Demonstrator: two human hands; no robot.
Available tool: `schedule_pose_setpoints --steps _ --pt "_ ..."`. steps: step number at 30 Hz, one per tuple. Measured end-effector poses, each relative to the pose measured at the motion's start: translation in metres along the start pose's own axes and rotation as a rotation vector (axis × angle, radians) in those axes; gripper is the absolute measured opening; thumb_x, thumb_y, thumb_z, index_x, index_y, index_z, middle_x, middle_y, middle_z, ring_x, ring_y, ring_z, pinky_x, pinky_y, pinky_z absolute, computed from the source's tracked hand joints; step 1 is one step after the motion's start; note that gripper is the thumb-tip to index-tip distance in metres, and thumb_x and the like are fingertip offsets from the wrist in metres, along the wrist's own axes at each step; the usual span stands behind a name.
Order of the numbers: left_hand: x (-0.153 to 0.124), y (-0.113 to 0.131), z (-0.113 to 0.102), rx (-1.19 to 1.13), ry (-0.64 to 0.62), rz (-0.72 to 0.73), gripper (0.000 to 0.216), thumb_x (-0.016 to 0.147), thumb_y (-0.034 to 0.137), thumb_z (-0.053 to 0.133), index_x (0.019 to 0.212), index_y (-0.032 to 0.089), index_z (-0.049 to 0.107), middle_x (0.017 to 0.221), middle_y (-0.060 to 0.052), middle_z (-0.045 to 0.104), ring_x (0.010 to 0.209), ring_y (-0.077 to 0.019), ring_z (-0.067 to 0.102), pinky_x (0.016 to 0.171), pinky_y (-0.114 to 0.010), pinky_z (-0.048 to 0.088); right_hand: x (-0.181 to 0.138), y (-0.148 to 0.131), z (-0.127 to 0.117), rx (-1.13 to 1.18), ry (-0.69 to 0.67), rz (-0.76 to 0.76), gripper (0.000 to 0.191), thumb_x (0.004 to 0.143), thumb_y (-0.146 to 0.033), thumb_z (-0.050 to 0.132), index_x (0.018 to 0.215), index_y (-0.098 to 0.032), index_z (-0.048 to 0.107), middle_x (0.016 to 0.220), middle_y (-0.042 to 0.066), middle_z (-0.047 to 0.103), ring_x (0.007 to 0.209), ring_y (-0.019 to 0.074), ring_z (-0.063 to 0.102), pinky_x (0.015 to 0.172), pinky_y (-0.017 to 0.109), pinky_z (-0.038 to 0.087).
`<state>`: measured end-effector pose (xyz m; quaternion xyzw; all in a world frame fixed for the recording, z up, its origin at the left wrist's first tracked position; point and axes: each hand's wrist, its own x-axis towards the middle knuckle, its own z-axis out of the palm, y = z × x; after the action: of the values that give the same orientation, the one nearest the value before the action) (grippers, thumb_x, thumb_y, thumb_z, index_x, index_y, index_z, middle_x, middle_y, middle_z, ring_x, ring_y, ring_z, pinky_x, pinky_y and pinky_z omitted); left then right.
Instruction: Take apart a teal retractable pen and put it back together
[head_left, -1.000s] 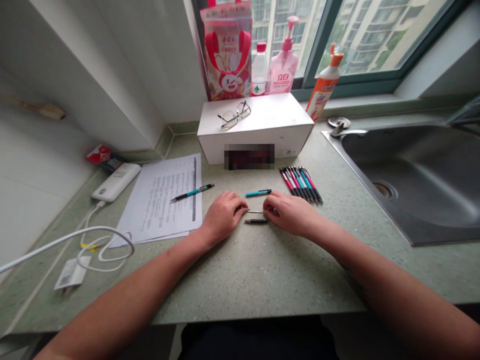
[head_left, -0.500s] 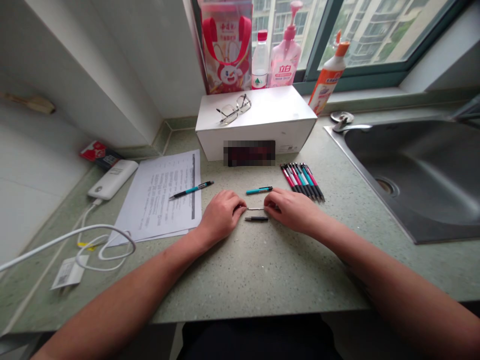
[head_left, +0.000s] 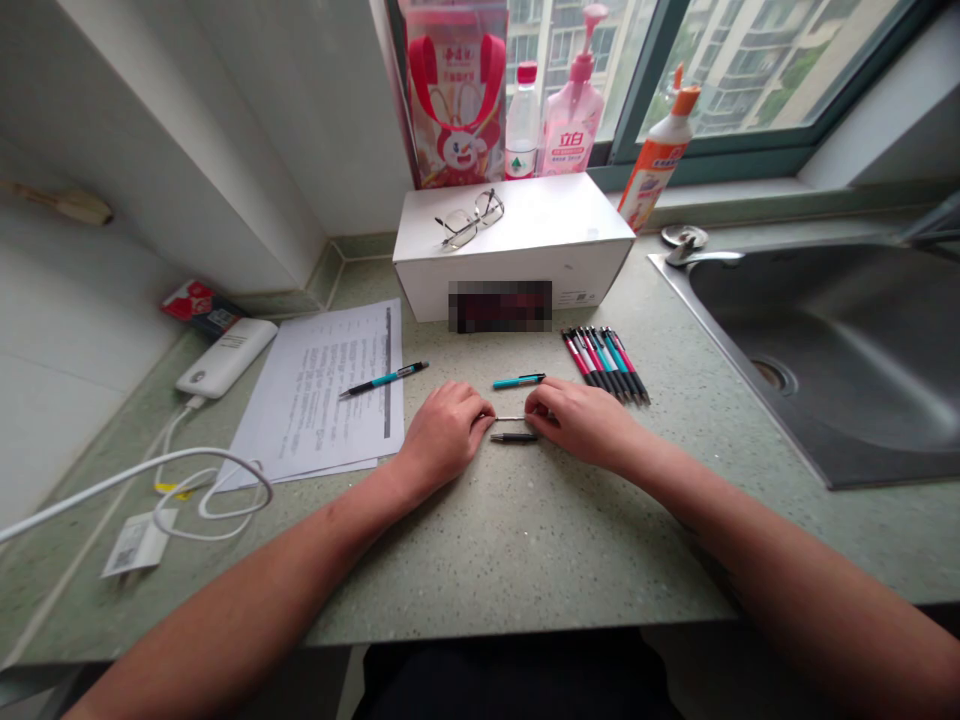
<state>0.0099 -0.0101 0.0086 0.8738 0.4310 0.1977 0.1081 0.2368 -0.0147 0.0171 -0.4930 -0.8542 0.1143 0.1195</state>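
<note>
Pinching from either side, the left hand [head_left: 448,425] and right hand [head_left: 576,420] grip a slim pen refill [head_left: 511,418] between the teal barrel [head_left: 517,381] and black grip section [head_left: 514,437]; the right has edged slightly inward, these parts seemingly still unjoined

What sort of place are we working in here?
Probably a kitchen, perhaps in a home: a steel sink is set into the speckled counter, and a pink pump bottle stands by the window.
</note>
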Motion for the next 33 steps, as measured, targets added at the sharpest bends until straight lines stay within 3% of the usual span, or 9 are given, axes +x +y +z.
schedule_pose_setpoints --steps 11,17,20,24,28,33 --pt "0.001 0.005 0.003 0.002 0.018 0.018 0.01 0.092 0.022 0.06 0.087 0.018 0.067 0.089 -0.006 0.064 0.088 -0.0225 0.055 0.081 -0.038 0.044 0.007 -0.013 0.012 0.017 0.045 -0.008 0.01 0.093 -0.026 0.059 0.091 -0.02 0.067 0.095 0.006 0.069 0.082 0.0197 0.064 0.068 0.032 0.045" --pt "0.0 0.002 0.007 -0.081 0.117 0.064 0.016 0.092 0.028 0.063 0.104 0.018 0.067 0.102 -0.008 0.067 0.097 -0.0232 0.058 0.088 -0.039 0.045 0.007 -0.013 0.011 0.056 0.109 -0.018 0.012 0.094 -0.025 0.056 0.093 -0.019 0.066 0.092 0.005 0.068 0.077 0.0174 0.062 0.066 0.03 0.042" --pt "0.001 0.001 0.007 -0.149 0.156 0.067 0.014 0.093 0.028 0.062 0.101 0.018 0.067 0.099 -0.006 0.07 0.092 -0.0217 0.061 0.085 -0.038 0.046 0.009 -0.014 0.015 0.145 0.145 -0.003 0.01 0.093 -0.026 0.058 0.093 -0.019 0.065 0.092 0.004 0.067 0.072 0.0153 0.06 0.065 0.029 0.04" --pt "0.002 0.002 0.004 -0.249 0.206 0.027 0.01 0.093 0.028 0.064 0.09 0.019 0.067 0.085 -0.003 0.071 0.081 -0.0192 0.063 0.078 -0.035 0.046 0.011 -0.015 0.019 0.304 0.177 0.039 0.009 0.091 -0.027 0.061 0.091 -0.019 0.065 0.087 0.002 0.067 0.066 0.0128 0.056 0.065 0.028 0.04" --pt "0.001 0.003 0.003 -0.398 0.258 -0.008 0.006 0.09 0.024 0.066 0.088 0.019 0.068 0.085 -0.003 0.071 0.081 -0.0177 0.064 0.076 -0.032 0.049 0.013 -0.016 0.018 0.448 0.188 0.07 0.011 0.091 -0.028 0.062 0.089 -0.018 0.067 0.081 0.002 0.067 0.065 0.0127 0.055 0.063 0.027 0.041" --pt "0.002 0.002 0.004 -0.639 0.269 -0.151 0.011 0.087 0.028 0.069 0.089 0.018 0.071 0.085 -0.004 0.072 0.078 -0.0163 0.067 0.075 -0.03 0.054 0.014 -0.019 0.016 0.553 0.22 0.08 0.014 0.093 -0.031 0.061 0.09 -0.019 0.067 0.08 0.002 0.069 0.065 0.0129 0.056 0.063 0.026 0.043"
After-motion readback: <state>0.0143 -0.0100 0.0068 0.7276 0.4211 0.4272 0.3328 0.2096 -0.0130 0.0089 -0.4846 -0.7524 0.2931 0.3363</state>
